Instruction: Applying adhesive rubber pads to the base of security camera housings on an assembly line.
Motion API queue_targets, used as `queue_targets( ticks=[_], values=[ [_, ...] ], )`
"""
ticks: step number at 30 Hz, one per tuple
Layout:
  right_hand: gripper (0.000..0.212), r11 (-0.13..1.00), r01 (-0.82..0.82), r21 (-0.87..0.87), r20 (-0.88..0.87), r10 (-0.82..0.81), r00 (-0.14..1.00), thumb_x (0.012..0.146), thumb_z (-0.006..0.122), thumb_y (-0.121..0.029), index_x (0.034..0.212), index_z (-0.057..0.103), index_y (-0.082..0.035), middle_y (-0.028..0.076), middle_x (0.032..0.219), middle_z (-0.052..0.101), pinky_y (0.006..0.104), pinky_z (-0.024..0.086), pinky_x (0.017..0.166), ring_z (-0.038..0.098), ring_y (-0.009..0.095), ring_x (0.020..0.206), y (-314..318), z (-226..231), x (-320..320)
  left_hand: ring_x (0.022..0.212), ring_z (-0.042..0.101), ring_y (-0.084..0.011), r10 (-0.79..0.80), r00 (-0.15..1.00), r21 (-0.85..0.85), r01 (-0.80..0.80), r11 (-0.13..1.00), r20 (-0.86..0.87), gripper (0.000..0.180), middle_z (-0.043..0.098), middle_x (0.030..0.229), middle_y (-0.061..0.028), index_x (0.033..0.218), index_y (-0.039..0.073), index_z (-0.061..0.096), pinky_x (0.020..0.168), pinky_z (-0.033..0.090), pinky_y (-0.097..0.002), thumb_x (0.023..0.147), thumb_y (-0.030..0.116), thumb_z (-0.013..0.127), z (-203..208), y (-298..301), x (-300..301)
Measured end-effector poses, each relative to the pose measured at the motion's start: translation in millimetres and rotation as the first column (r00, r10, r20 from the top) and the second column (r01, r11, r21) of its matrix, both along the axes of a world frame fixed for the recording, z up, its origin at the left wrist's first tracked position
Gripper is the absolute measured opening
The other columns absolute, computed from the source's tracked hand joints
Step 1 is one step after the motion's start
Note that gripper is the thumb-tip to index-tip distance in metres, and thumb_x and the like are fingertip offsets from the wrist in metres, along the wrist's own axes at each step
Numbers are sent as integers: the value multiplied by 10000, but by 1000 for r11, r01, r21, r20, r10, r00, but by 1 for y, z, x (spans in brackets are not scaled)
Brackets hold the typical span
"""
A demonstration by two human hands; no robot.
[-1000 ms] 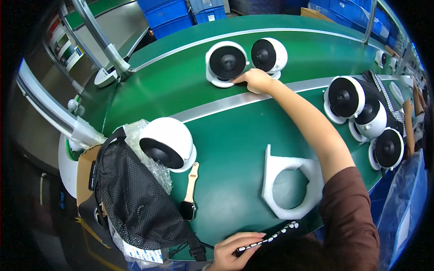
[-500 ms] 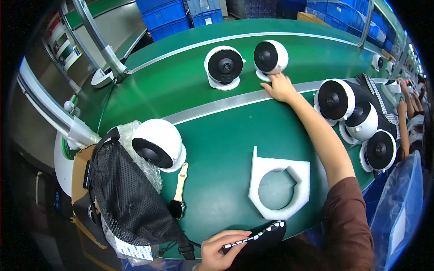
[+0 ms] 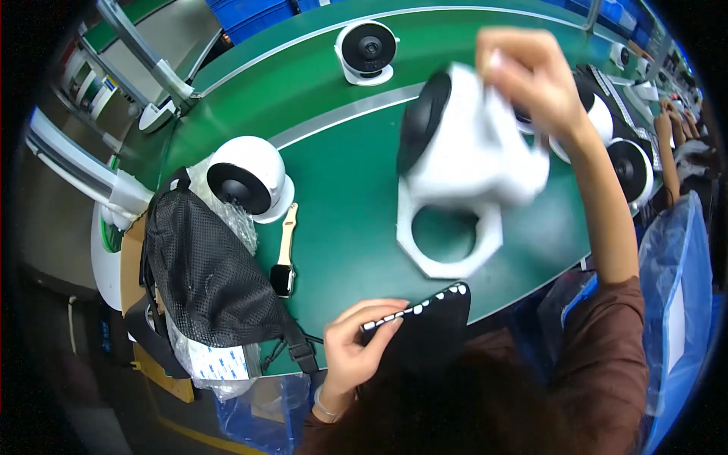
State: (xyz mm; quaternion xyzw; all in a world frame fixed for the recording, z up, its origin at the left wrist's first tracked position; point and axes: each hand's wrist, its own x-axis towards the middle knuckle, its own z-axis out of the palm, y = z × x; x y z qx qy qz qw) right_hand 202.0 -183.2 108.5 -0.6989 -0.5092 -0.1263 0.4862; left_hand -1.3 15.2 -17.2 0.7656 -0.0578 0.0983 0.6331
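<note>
My right hand (image 3: 535, 83) is closed on the upper part of a white round-headed device with a black face (image 3: 466, 148), which is tilted in the air and smeared by motion. Below it a white foam holder with a round hole (image 3: 447, 269) lies on the green table, partly hidden by the device. Low in the middle, my left hand (image 3: 360, 341) pinches a thin black sheet (image 3: 432, 330) with a black-and-white spotted edge. Its lower part merges into dark shadow.
A similar device (image 3: 246, 178) sits at the left beside a black mesh bag (image 3: 208, 280) and a watch (image 3: 283, 273). Another stands on the far green belt (image 3: 368, 57), beyond the metal rail. More (image 3: 629, 168) stand at the right, by a blue plastic bag (image 3: 675, 288) and a co-worker's hands (image 3: 667, 125).
My right hand has lifted the device off the far belt and brought it nearer, over the foam holder. The whole view has shifted, and my left hand keeps its pinch on the sheet.
</note>
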Motion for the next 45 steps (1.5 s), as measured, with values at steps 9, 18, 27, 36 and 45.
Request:
queue_targets(
  ticks=[9, 18, 27, 36, 45],
  values=[
    [450, 794, 162, -586, 423, 129, 897, 710, 555, -464, 516, 508, -61, 115, 430, 470, 341, 382, 416, 496, 296, 421, 30, -28, -62, 781, 608, -201, -143, 985, 107, 132, 985, 94, 121, 627, 829, -123, 793, -35, 617, 703, 465, -263, 678, -70, 599, 14, -7, 0],
    [403, 958, 229, -170, 632, -73, 772, 654, 619, -432, 856, 562, -88, 58, 828, 529, 328, 400, 584, 513, 235, 699, 22, -37, -71, 731, 544, -102, 57, 993, -158, -41, 987, 100, 118, 613, 797, -73, 830, -37, 589, 672, 405, -194, 717, -68, 580, 18, -15, -7],
    [186, 966, 217, -140, -73, -229, 971, 596, 680, -51, 764, 600, -45, 51, 658, 544, 278, 362, 559, 519, 207, 605, -7, -66, -157, 727, 574, -137, 44, 975, -208, 1, 978, 216, 158, 616, 806, -118, 822, -54, 568, 675, 437, -218, 670, -86, 597, 24, -15, -12],
    [168, 936, 289, -203, 40, -287, 957, 614, 657, -23, 759, 593, -81, 29, 735, 595, 311, 387, 773, 571, 170, 684, -9, -60, -160, 614, 591, -105, 112, 960, 90, -139, 986, 257, 151, 625, 687, -79, 733, -27, 610, 567, 442, -183, 603, -85, 659, 34, -28, -15],
    [155, 903, 367, -222, 30, -370, 928, 609, 659, -23, 726, 584, -92, -4, 727, 608, 334, 373, 820, 579, 145, 673, -11, -62, -161, 612, 595, -101, 115, 953, 114, -152, 982, 282, 161, 627, 686, -82, 741, -30, 611, 559, 442, -176, 600, -100, 647, 34, -33, -11]
  ],
)
